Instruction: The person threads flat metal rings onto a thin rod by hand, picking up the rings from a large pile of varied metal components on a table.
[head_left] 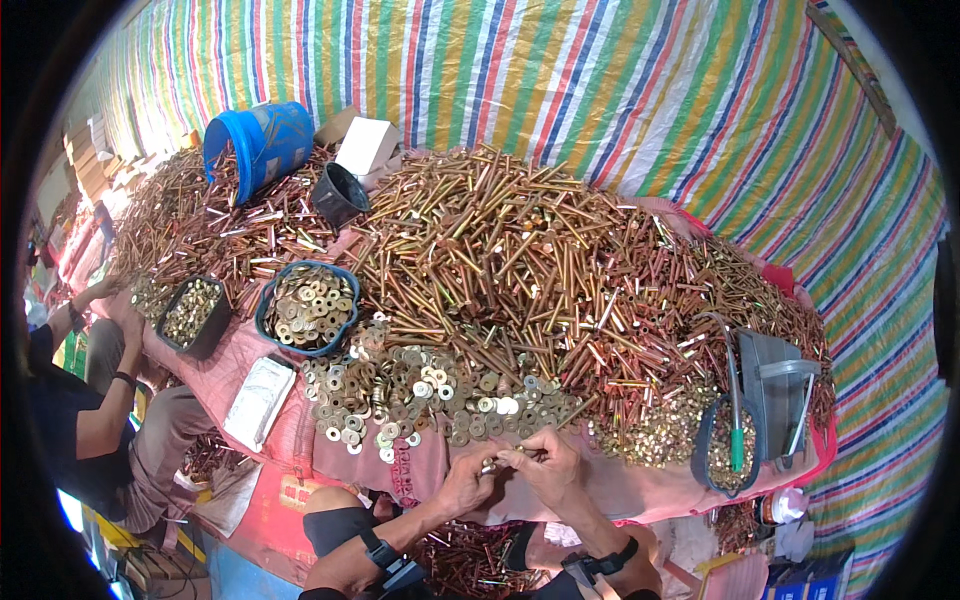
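Both hands meet at the near edge of the pile. My left hand is closed, with small shiny gold-coloured metal pieces, seemingly nuts, at its fingertips. Close beside it, my right hand is pinched shut. A thin bolt slants out past its far side, in line with the fingertips, and appears held there. The fingers hide the bolt's near end. Just beyond the hands lie loose flat washers, with a heap of long brass- and copper-coloured bolts behind them.
Small nuts lie to the right, near a dark container and a grey scoop-like bin. At left are a blue tub of washers, a black tub, a white packet and a tipped blue bucket. A co-worker sits at left.
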